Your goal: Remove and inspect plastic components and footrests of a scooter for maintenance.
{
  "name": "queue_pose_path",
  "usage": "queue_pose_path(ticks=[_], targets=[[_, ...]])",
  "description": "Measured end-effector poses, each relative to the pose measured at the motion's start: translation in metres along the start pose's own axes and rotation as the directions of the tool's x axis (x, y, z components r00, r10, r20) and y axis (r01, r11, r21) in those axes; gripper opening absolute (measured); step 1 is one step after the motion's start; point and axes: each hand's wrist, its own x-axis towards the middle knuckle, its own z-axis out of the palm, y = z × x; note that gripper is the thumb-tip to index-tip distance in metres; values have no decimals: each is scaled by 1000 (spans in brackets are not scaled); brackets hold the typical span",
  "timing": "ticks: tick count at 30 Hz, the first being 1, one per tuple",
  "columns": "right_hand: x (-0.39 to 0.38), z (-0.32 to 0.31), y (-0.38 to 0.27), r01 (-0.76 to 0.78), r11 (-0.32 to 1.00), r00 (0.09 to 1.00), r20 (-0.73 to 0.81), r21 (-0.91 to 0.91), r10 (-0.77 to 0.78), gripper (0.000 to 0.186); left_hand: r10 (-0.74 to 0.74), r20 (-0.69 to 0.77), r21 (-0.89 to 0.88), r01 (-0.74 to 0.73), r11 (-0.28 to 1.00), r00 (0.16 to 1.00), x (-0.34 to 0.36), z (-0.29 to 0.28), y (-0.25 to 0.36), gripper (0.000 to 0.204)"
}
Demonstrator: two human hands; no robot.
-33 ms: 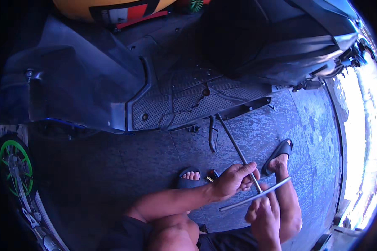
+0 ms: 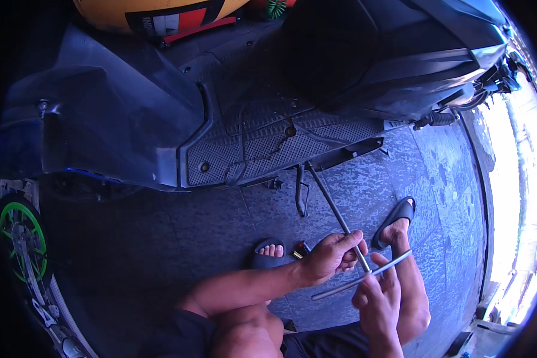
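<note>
The left hand (image 2: 334, 258) is gripping the shaft of a long T-handled wrench (image 2: 340, 221), fingers closed around it. The right hand (image 2: 379, 298) is closing on its crossbar, near centre-right, while the far tip is reaching under the scooter footboard (image 2: 268, 143).

Support surface: dark paved floor (image 2: 209, 238) of mottled stone slabs, brightly sunlit at 3 o'clock. Resting on it: a scooter (image 2: 268, 119) spanning 10 to 2 o'clock with its side stand (image 2: 300, 191) down near centre, and a green-rimmed wheel (image 2: 21, 241) at 8 o'clock. Two feet in black sandals (image 2: 394, 222) stand on the slabs at about 5 o'clock.
</note>
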Motion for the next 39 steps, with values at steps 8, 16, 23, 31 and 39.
queue_pose_path(ticks=[8, 16, 23, 31, 39], targets=[[7, 5, -17, 618, -185, 615, 616, -764, -491, 47, -25, -139, -42, 19, 999, 990, -3, 20, 7, 31], [-16, 12, -40, 560, 84, 779, 490, -824, -391, 46, 132, 12, -220, -126, 967, 991, 0, 18, 12, 30], [-9, -18, -5, 607, 319, 792, 589, -728, -160, 22, 155, -11, -177, -154, 972, 988, 2, 24, 18, 30], [-1, 6, -19, 425, 835, 905, 128, -350, -406, 45, 110, -55, -124, -116, 986, 992, 1, 11, 5, 28], [24, -8, -23, 652, -353, 439, 713, -671, -546, 43, 68, -190, -106, -89, 990, 979, 9, 13, 4, 24]])
